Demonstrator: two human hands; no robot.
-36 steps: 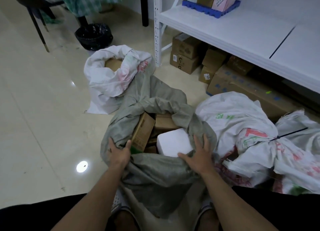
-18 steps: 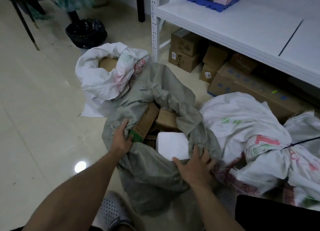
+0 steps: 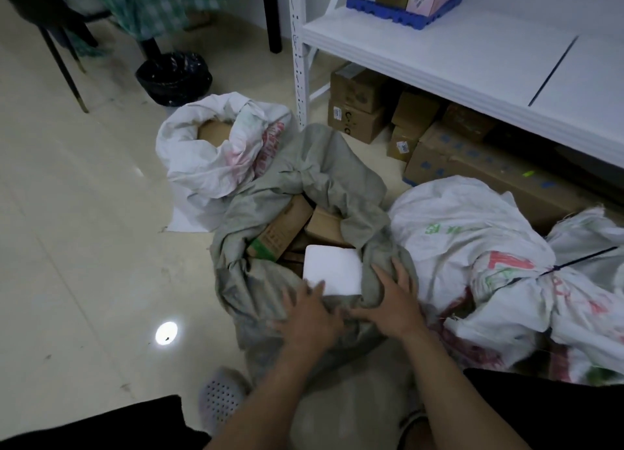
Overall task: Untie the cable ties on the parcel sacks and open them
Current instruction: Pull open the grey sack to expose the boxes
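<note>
A grey parcel sack point(image 3: 324, 176) lies open on the floor in front of me, with brown cartons point(image 3: 282, 233) and a white parcel point(image 3: 332, 269) showing in its mouth. My left hand point(image 3: 309, 318) grips the near rim of the sack, fingertips at the white parcel's edge. My right hand point(image 3: 393, 301) presses on the sack's rim just right of that parcel. To the right lies a white woven sack point(image 3: 472, 247), its neck bound by a black cable tie point(image 3: 574, 264). A second white sack point(image 3: 216, 159) stands open at the back left.
A white metal shelf point(image 3: 456, 61) runs along the right, with cardboard boxes point(image 3: 358, 112) stacked under it. A black bin point(image 3: 174, 76) and chair legs stand at the back left. Glossy tiled floor point(image 3: 84, 247) spreads to the left. My slipper point(image 3: 221, 399) is beside the sack.
My left hand has moved from the sack's left rim to the near rim beside my right hand. The view has shifted slightly toward the shelf.
</note>
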